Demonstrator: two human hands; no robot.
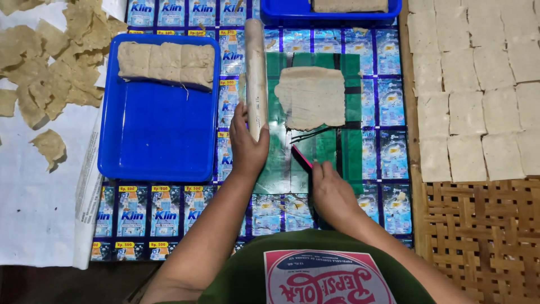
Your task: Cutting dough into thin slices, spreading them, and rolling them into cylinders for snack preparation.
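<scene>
Head view looks straight down on a work surface covered with a sheet of glossy blue printed sachet wrappers point(169, 214), with a patch of green plastic point(349, 152) laid over its middle. I see white cloth point(34, 197) spread to the left, carrying torn tan scraps point(50, 62), and a woven bamboo mat point(484, 236) to the right, where pale squares of flattened dough point(472, 95) lie in close rows. A blue tray point(157, 146) sits on the wrappers at left with a few dough slabs point(166, 62) along its far edge; a second blue tray point(332, 12) shows at the top edge.

On the green plastic lies one thin dough sheet point(312, 97), roughly square, flat, its edges ragged. Just beside it on the left lies the rolling pin point(256, 73), a pale cylinder whose long axis runs away from me, near end toward my body and far end toward the top tray.

My left hand point(247, 146) wraps the near end of the pin, its grip closed on it. My right hand point(332, 194) rests on the green plastic, fingers pinched on a slim pink-edged blade or scraper point(301, 156) that slants up and to the left, short of the sheet's near edge.
</scene>
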